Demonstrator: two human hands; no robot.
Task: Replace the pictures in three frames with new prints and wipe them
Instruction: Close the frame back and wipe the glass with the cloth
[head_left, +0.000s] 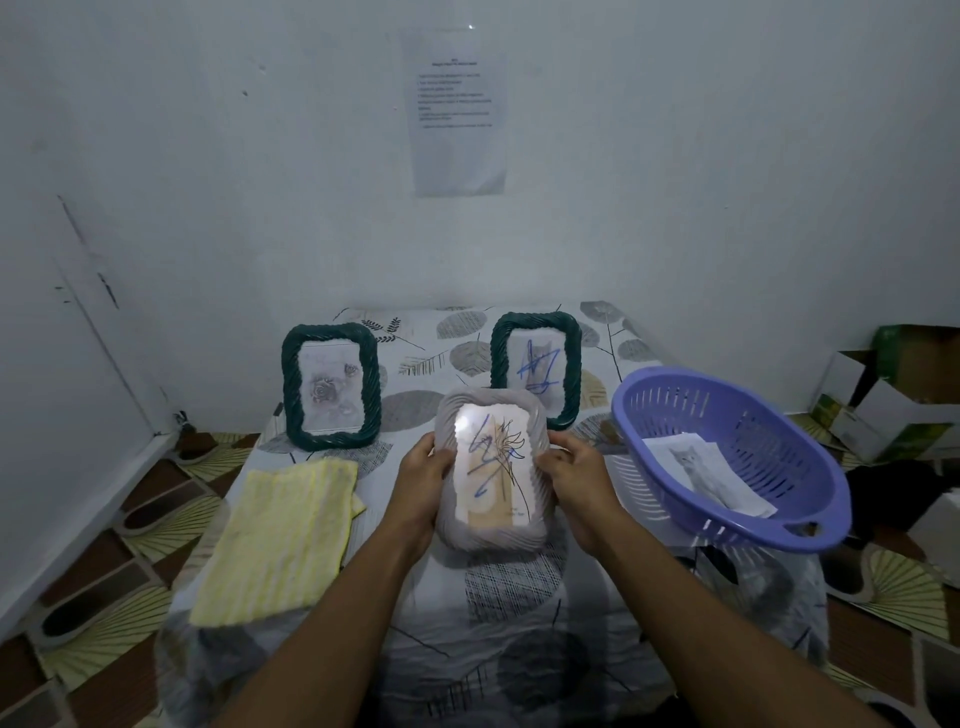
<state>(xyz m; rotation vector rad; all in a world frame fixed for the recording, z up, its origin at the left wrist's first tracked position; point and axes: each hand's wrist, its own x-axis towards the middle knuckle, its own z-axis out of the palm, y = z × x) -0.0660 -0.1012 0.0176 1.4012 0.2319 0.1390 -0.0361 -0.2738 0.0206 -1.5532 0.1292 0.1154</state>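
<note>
While the left hand and the right hand are both curling round the grey frame, each is gripping one long side, the thumbs lying on the ribbed front rim and the other fingers wrapping out of sight behind it. The hands are holding the frame over the middle of the table, clear of its leaf-patterned cover. The frame's glass face is turning up toward the camera, and its long axis is running from the table's near edge toward its far edge, the far end leaning slightly to the left. A flower print scribbled over in blue is showing under the glass, with glare lying on its far left corner. At the table's far left a green frame with a rose picture is standing upright, and at the far right a second green frame, its picture also scribbled in blue, is standing partly behind the grey one. A yellow cloth is lying flat on the table's left part. A purple basket is sitting on the table's right edge, a cat print lying inside it.
</note>
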